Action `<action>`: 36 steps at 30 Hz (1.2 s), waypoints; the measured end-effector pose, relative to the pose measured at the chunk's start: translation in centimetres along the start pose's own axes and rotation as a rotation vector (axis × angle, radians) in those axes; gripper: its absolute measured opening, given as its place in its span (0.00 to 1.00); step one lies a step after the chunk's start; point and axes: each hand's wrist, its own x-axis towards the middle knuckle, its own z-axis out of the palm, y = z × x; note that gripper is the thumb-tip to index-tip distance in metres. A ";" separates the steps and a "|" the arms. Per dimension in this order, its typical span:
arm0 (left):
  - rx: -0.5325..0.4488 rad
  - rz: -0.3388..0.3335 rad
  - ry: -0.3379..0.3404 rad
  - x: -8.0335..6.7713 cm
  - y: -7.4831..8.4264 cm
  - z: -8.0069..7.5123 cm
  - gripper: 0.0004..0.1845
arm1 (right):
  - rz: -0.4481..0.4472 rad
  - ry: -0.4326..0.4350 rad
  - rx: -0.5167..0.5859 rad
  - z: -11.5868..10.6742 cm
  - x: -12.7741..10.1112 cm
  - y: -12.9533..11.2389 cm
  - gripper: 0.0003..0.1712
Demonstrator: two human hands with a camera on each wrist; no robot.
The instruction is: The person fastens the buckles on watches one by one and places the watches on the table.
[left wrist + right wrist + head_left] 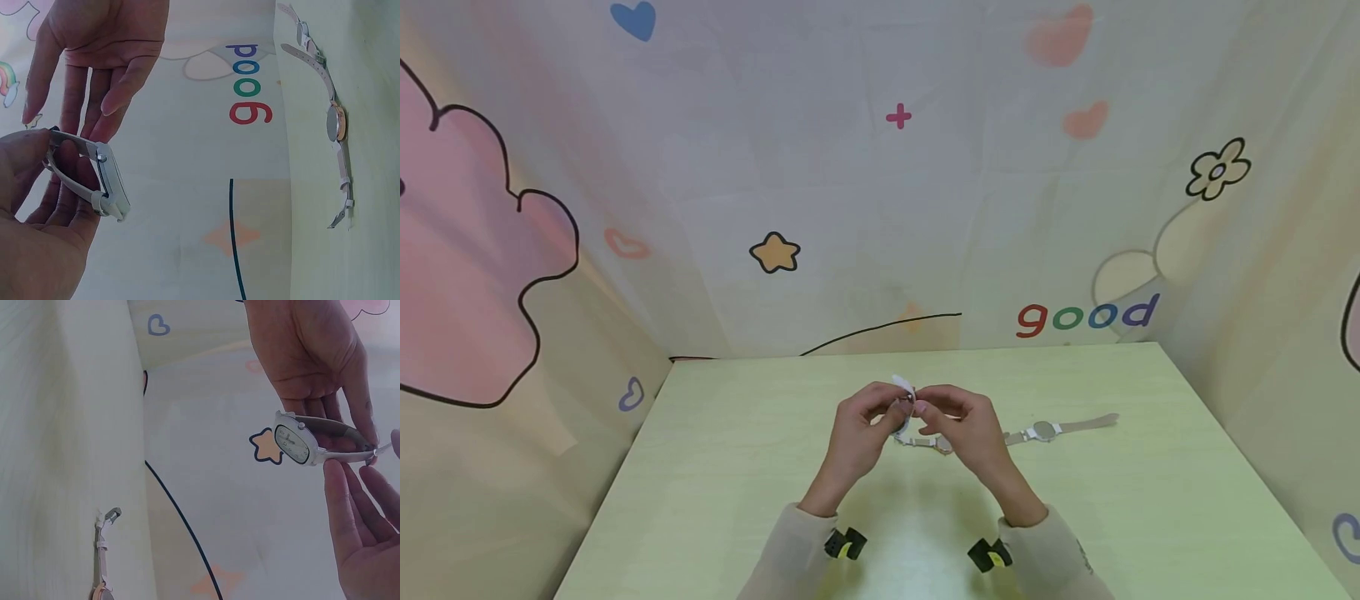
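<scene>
A white-cased wristwatch [292, 444] with a pale strap is up off the table between both hands, its strap bent into a loop. My left hand [859, 429] grips the strap near the buckle, with fingers inside the loop in the left wrist view. My right hand [964, 425] meets it from the other side. In the right wrist view the right hand's thumb and forefinger pinch about the strap's free end [385, 449], partly cut off by the frame edge. The dial faces the right wrist camera; the buckle is mostly hidden by fingers.
Behind the hands, a rose-gold wristwatch [337, 122] with a pale strap lies on the light table [715, 483]. Farther right lies another watch [1045, 431], its strap stretched out. A printed cloth [850, 183] hangs behind the table and at both sides.
</scene>
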 end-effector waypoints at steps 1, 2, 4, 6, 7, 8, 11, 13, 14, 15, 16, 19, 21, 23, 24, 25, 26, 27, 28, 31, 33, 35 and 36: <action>0.006 0.006 -0.002 0.0 0.0 0.0 0.08 | 0.008 0.003 0.001 0.0 0.0 0.0 0.14; 0.014 0.013 -0.005 0.0 -0.1 0.0 0.08 | 0.014 0.006 0.003 0.0 0.0 0.0 0.14; 0.027 0.022 -0.011 -0.1 -0.2 0.0 0.09 | 0.024 0.022 -0.004 0.1 0.0 0.0 0.14; 0.036 0.024 -0.017 -0.1 -0.3 0.0 0.09 | 0.022 0.043 -0.012 0.2 -0.1 0.1 0.14; 0.038 0.023 -0.020 -0.2 -0.4 0.0 0.10 | 0.021 0.055 -0.021 0.2 -0.1 0.1 0.13; 0.039 0.019 -0.023 -0.2 -0.4 0.0 0.10 | 0.015 0.067 -0.028 0.3 -0.1 0.1 0.13; 0.039 0.002 -0.031 -0.3 -0.5 0.1 0.11 | -0.012 0.095 -0.050 0.5 -0.3 0.1 0.12; 0.035 -0.014 -0.035 -0.3 -0.5 0.1 0.12 | -0.030 0.110 -0.069 0.6 -0.4 0.2 0.12; 0.036 -0.020 -0.037 -0.3 -0.5 0.1 0.12 | -0.038 0.115 -0.070 0.7 -0.4 0.2 0.12; 0.039 -0.029 -0.037 -0.3 -0.5 0.1 0.12 | -0.047 0.121 -0.073 0.7 -0.4 0.2 0.12; 0.036 -0.039 -0.037 -0.3 -0.5 0.1 0.12 | -0.052 0.126 -0.073 0.8 -0.4 0.2 0.12; 0.032 -0.064 -0.037 -0.3 -0.5 0.1 0.12 | -0.045 0.140 -0.060 0.7 -0.4 0.2 0.11; 0.028 -0.082 -0.037 -0.3 -0.5 0.0 0.12 | -0.030 0.146 -0.056 0.7 -0.3 0.2 0.12; 0.025 -0.095 -0.040 -0.3 -0.5 0.0 0.12 | -0.013 0.149 -0.054 0.7 -0.3 0.2 0.12; 0.024 -0.096 -0.044 -0.4 -0.6 0.1 0.11 | -0.005 0.151 -0.055 0.7 -0.2 0.2 0.11; 0.023 -0.099 -0.047 -0.4 -0.6 0.1 0.11 | -0.002 0.155 -0.059 0.7 -0.2 0.2 0.10; 0.026 -0.100 -0.051 -0.4 -0.6 0.1 0.11 | -0.007 0.158 -0.063 0.7 -0.2 0.2 0.08; 0.031 -0.099 -0.055 -0.4 -0.6 0.1 0.11 | -0.011 0.162 -0.065 0.7 -0.1 0.2 0.07; 0.035 -0.097 -0.059 -0.5 -0.6 0.1 0.11 | -0.017 0.167 -0.065 0.7 -0.1 0.3 0.05; 0.052 -0.097 -0.064 -0.5 -0.5 0.2 0.12 | -0.035 0.171 -0.054 0.7 -0.1 0.2 0.03; 0.061 -0.098 -0.063 -0.6 -0.6 0.2 0.12 | -0.038 0.165 -0.042 0.8 -0.1 0.2 0.04; 0.057 -0.102 -0.059 -0.5 -0.5 0.2 0.11 | -0.029 0.157 -0.037 0.8 -0.1 0.0 0.05; 0.052 -0.104 -0.056 -0.5 -0.5 0.1 0.11 | -0.019 0.155 -0.045 0.8 -0.1 -0.2 0.06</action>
